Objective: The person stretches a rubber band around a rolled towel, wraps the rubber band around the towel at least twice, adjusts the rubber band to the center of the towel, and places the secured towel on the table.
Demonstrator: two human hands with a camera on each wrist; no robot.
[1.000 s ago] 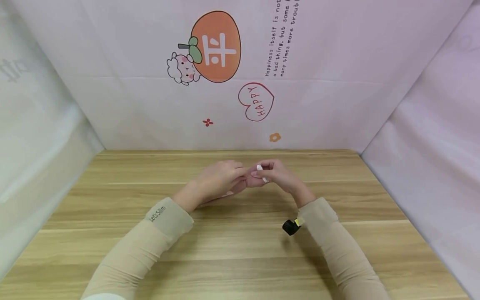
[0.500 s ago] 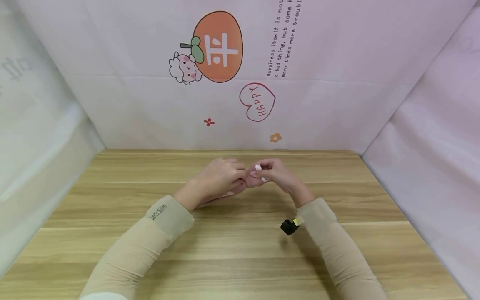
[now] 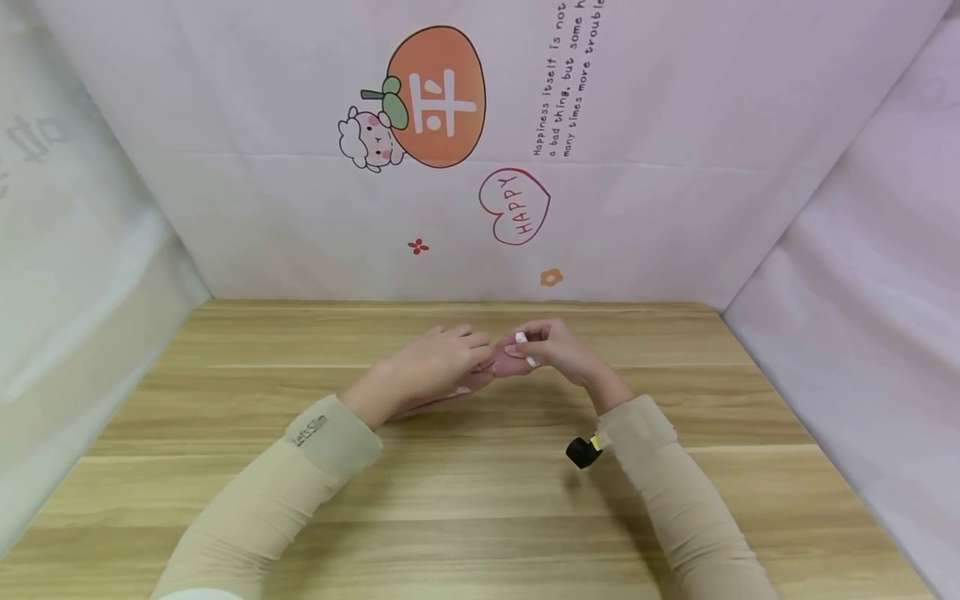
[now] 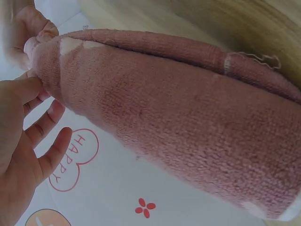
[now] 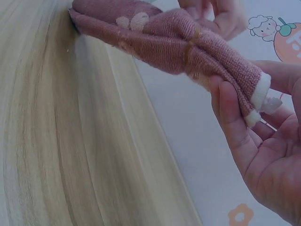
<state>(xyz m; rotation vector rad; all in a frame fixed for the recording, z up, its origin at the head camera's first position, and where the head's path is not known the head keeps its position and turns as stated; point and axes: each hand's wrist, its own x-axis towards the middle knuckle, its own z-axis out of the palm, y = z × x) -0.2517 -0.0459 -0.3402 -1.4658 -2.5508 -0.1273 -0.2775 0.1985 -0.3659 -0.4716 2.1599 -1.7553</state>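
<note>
A long, folded pink towel [image 4: 178, 108], fuzzy with pale patches, is held up between both hands. My left hand [image 3: 431, 367] pinches it partway along with thumb and forefinger, the other fingers spread apart in the left wrist view. My right hand [image 3: 558, 354] grips the narrow white-edged end [image 5: 261, 92], thumb on one side and fingers on the other. A thin brown band [image 5: 193, 44] rings the gathered part between them, beside the left fingers. Much of the towel hides beneath the left hand in the head view.
The wood-grain table [image 3: 480, 500] runs back to a white printed cloth wall [image 3: 300, 225]. White cloth also hangs on both sides. A small black device [image 3: 581, 452] sits at the right cuff, just above the table.
My left fingers shift slightly where they pinch the towel, and the left wrist drops a little. My right hand keeps its grip on the white-edged end, almost still.
</note>
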